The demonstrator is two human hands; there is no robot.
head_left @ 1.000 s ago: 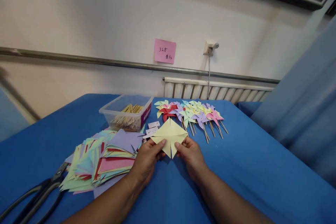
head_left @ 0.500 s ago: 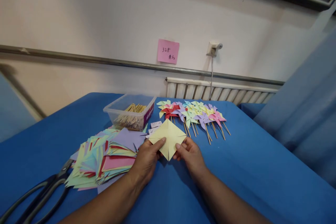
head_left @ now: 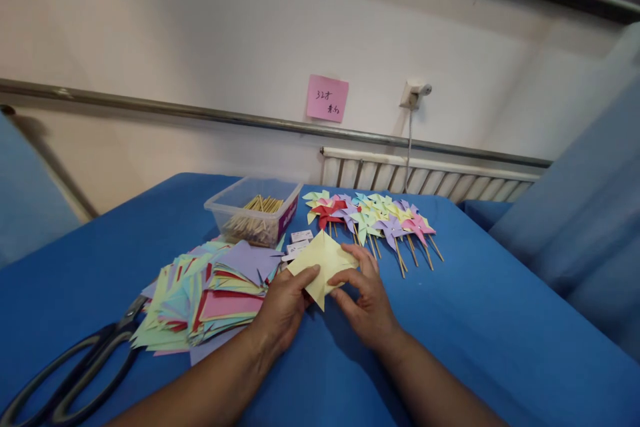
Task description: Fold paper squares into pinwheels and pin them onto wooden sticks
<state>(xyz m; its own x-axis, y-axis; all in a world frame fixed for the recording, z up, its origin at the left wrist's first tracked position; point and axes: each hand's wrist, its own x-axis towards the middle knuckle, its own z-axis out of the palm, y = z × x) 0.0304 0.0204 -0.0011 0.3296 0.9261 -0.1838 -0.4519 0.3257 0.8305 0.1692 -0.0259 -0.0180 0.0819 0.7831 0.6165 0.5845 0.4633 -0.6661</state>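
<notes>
A pale yellow square of paper (head_left: 320,257), slit in from its corners, is held up corner-down above the table. My left hand (head_left: 283,307) pinches its left side, thumb on the front face and fingers behind. Around the right part of the sheet, my right hand (head_left: 367,300) has its fingers bent, with the index finger at the front and others by the right corner. The sheet bends there, and part of the grip is hidden. Left of my hands lies a heap of coloured paper squares (head_left: 235,303), with dark-handled scissors (head_left: 95,367) beside it.
Behind the heap stands a clear plastic box (head_left: 287,210) of thin wooden sticks (head_left: 263,205). Small white boxes (head_left: 301,236) sit near it. Finished paper pinwheels (head_left: 390,227) on sticks lie at the back right of the blue-covered table (head_left: 475,320). A radiator (head_left: 370,173) is behind.
My right hand has shifted from the lower right edge to the right corner of the yellow paper, which now bends there. The left hand keeps its pinch. The view has shifted slightly.
</notes>
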